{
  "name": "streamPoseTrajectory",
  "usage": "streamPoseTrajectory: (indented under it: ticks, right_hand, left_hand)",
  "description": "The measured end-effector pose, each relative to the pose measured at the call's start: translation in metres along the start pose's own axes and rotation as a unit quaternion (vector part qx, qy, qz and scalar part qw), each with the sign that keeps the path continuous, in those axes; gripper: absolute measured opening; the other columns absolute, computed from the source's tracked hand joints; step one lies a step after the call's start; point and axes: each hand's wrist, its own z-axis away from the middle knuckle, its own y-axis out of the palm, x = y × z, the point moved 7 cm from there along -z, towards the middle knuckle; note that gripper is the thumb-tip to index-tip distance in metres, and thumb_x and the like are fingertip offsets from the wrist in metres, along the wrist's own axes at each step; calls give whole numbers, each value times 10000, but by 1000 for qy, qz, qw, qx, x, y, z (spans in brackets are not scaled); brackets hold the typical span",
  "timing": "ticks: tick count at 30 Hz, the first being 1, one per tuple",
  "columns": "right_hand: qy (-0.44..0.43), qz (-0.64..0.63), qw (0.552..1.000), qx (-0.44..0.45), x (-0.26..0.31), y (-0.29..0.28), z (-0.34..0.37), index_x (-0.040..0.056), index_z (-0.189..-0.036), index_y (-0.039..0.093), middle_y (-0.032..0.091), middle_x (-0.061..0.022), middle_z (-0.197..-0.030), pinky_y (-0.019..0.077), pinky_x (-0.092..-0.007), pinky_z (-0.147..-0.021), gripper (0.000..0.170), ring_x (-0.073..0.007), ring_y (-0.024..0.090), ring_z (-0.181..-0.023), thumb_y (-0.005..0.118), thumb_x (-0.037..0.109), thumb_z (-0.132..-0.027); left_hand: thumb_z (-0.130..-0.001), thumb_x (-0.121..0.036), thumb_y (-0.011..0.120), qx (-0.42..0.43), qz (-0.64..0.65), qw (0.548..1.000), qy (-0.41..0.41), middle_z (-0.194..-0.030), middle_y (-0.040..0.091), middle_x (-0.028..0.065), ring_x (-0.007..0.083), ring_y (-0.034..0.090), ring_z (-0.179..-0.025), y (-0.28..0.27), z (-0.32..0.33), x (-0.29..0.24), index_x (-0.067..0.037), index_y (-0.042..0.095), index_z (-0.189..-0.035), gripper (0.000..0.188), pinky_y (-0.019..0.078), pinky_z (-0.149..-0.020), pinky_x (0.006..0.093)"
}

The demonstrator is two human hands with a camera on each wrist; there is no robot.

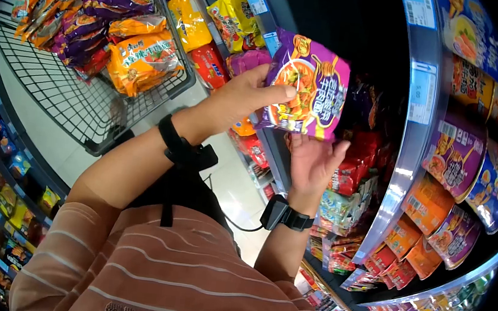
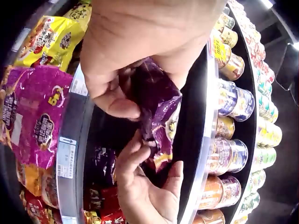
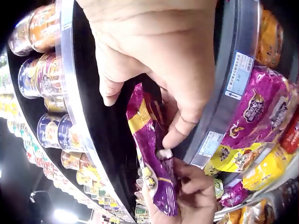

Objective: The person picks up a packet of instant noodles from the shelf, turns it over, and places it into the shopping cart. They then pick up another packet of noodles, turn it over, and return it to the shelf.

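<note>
A striped shirt (image 1: 199, 278) lies nearest us, below the purple noodle packet (image 1: 314, 83). We see the left hand (image 1: 246, 99) gripping that packet up in the air, thumb across its front; the right hand (image 1: 311, 167) touches its lower part with fingertips (thumb apart). Left of it stands a wire cart (image 1: 108, 142) with bagged noodles (image 1: 140, 62); right, cup noodles (image 1: 455, 154).

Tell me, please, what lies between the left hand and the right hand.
A purple packet lies there. In the left wrist view, it runs from the left hand, at the top, down to the right hand.
</note>
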Motion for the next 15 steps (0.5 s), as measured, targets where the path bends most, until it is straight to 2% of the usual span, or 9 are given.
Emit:
streamPoseTrajectory:
  ticks: [3, 5, 7, 8, 9, 11, 12, 13, 15]
  right_hand:
    - [-16, 41, 999, -9, -11, -11, -6, 37, -1414, 443, 491, -142, -1438, 411, -467, -1093, 658, -280, 483, -1314, 594, 491, -963]
    - [-33, 101, 993, -42, -13, -6, -6, 53, -1423, 438, 504, -120, -1416, 420, -449, -1076, 625, -259, 512, -1275, 602, 453, -971]
    - [-52, 143, 987, -59, -11, -5, -7, 62, -1422, 443, 515, -101, -1404, 425, -432, -1067, 598, -246, 518, -1267, 610, 422, -976]
    - [-64, 121, 984, -112, -6, -16, -7, 72, -1394, 479, 550, -87, -1365, 437, -404, -1051, 551, -231, 542, -1239, 633, 389, -970]
    - [-63, 111, 982, -136, 1, -30, -7, 78, -1354, 517, 579, -94, -1334, 457, -387, -1026, 500, -229, 562, -1213, 652, 358, -963]
    - [-92, 46, 979, -176, 16, -49, -9, 63, -1321, 536, 587, -123, -1318, 459, -412, -1049, 482, -268, 562, -1225, 666, 345, -953]
    - [-77, 49, 984, -152, 19, -33, -11, 38, -1342, 517, 571, -153, -1341, 429, -454, -1106, 527, -315, 536, -1266, 682, 329, -935]
    - [-74, 0, 984, -163, 24, -42, -12, 15, -1368, 492, 554, -181, -1363, 394, -488, -1143, 584, -344, 515, -1293, 698, 322, -915]
    - [-40, -8, 990, -132, 34, -49, -16, 10, -1396, 466, 540, -188, -1385, 420, -498, -1120, 616, -351, 515, -1293, 704, 299, -906]
  left_hand:
    - [-925, -265, 698, -9, 5, 998, 60, -1178, 662, 68, 142, 618, -1101, 8, -15, 3, -24, 524, -1320, 494, 479, -977, 290]
    - [-895, -220, 716, -10, -35, 999, 29, -1141, 668, 154, 190, 661, -1029, 13, -23, 15, 35, 490, -1271, 507, 545, -885, 339]
    - [-892, -221, 719, -23, -74, 994, 78, -1137, 668, 169, 223, 675, -1009, 23, -33, 24, 46, 479, -1247, 505, 548, -893, 360]
    - [-891, -178, 730, -30, -70, 989, 126, -1155, 656, 108, 184, 649, -986, 28, -40, 31, -30, 501, -1306, 496, 538, -864, 315]
    - [-887, -198, 731, -47, -118, 981, 149, -1134, 656, 126, 200, 647, -966, 33, -42, 32, -8, 518, -1265, 474, 535, -850, 323]
    - [-886, -235, 731, -16, -215, 971, 104, -1137, 650, 156, 213, 648, -1001, 40, -55, 46, 6, 548, -1218, 449, 528, -861, 345]
    - [-886, -300, 731, -7, -232, 967, 109, -1083, 655, 179, 230, 661, -956, 44, -58, 45, 44, 564, -1158, 468, 535, -824, 348]
    - [-886, -317, 730, -5, -205, 973, 106, -1048, 655, 182, 233, 660, -916, 46, -63, 43, 54, 565, -1142, 480, 537, -800, 347]
    - [-886, -352, 728, -1, -153, 983, 99, -977, 655, 188, 238, 659, -838, 50, -75, 45, 74, 566, -1111, 508, 541, -751, 343]
